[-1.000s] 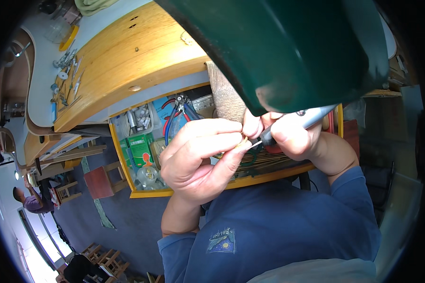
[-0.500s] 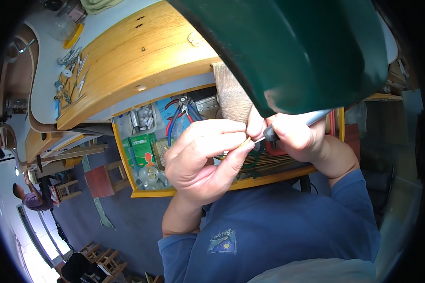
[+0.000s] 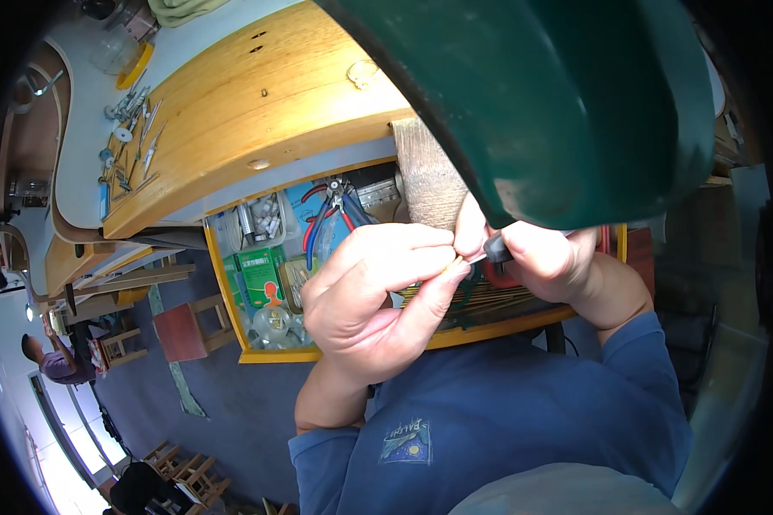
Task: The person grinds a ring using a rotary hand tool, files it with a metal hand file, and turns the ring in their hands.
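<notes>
A small thin workpiece, right of frame centre, is pinched between the left hand fingers; it looks light and fiddly, best nipped at its end. The right hand clenches a dark-tipped tool against it, above the open drawer under the wooden worktop.

Small pale, thin piece pinched btwn thumb and forefinger of left hand; mostly hidden by fingertips, shape not clear. Slim tool w/ dark grip clasped in right hand, lying roughly level, tip pointing left and touching the pale piece. Rest of tool hidden behind fingers and under the green rim above. Both held close together, just above the open yellow-edged drawer.
</notes>
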### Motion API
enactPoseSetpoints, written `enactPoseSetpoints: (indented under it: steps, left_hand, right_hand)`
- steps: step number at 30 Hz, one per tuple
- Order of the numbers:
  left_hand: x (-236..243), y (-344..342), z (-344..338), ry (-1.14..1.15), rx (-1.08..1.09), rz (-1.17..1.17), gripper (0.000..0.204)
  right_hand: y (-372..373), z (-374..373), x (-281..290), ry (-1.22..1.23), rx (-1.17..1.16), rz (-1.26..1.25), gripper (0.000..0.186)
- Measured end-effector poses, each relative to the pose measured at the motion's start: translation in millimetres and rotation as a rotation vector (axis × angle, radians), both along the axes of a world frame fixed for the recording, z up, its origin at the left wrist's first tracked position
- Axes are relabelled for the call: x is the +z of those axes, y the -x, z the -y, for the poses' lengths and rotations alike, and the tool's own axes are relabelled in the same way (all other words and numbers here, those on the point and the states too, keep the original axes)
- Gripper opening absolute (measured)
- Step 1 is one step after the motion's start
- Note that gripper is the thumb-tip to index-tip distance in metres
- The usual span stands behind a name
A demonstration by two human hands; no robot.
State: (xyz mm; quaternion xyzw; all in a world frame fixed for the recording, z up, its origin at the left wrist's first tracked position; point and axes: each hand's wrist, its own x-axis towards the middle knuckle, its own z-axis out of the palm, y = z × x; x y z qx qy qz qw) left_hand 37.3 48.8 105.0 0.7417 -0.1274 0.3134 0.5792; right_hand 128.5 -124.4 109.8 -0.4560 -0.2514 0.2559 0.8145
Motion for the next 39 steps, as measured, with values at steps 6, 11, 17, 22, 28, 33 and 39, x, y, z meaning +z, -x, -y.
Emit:
enactPoseSetpoints:
  steps: [6,11,17,22,28,33,39]
  left_hand:
    - [1.1,-0.5,-1.3,-0.007,0.001,0.007,0.022]
    - [-0.4,-2.5,-2.2,-0.033,-0.009,0.038,0.023]
    - [1.6,-2.0,-0.9,-0.04,-0.001,0.034,0.024]
    - [-0.6,-1.4,1.2,-0.018,0.003,0.029,0.022]
    - [-4.4,-2.2,-0.9,-0.007,-0.006,0.043,0.022]
    - [-6.0,-2.2,-2.3,-0.013,-0.026,0.062,0.024]
    - [-9.0,-1.9,-0.6,0.01,-0.031,0.059,0.02]
  right_hand:
    - [-5.2,-0.9,-1.5,0.032,-0.034,0.212,0.012]
    - [-3.0,-1.2,-3.2,0.046,-0.045,0.189,0.013]
    - [0.8,-2.7,-6.7,-0.008,-0.104,0.174,0.019]
    - [-1.6,-3.3,-7.2,-0.035,-0.041,0.142,0.023]
    - [-5.6,0.5,-8.6,0.013,0.015,0.152,0.023]
    - [-4.7,0.3,-7.3,0.031,0.012,0.132,0.023]
    - [-3.6,1.3,-3.4,0.096,0.025,0.162,0.023]
